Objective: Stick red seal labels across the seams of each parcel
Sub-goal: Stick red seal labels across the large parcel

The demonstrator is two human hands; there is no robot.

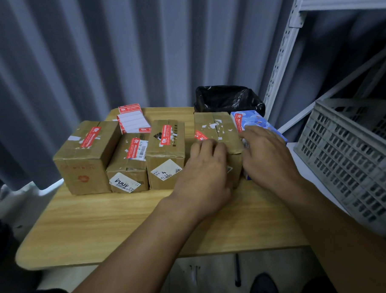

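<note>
Several parcels stand in a row on the wooden table (129, 224). The left cardboard box (86, 157), the low box (128, 164) and the middle box (165, 152) each carry a red seal label on top. My left hand (204, 179) lies over the front top edge of the fourth cardboard box (215, 128), its fingers pressing on a red seal label (200, 135) that is partly hidden. My right hand (267, 154) rests flat against that box's right side, in front of a blue parcel (253, 121) that bears a red label. A stack of label sheets (132, 120) sits behind the boxes.
A bin lined with a black bag (227, 99) stands behind the table. A grey slatted plastic crate (352, 159) sits at the right on a white surface, under a white metal shelf frame (283, 53). Grey curtains hang behind.
</note>
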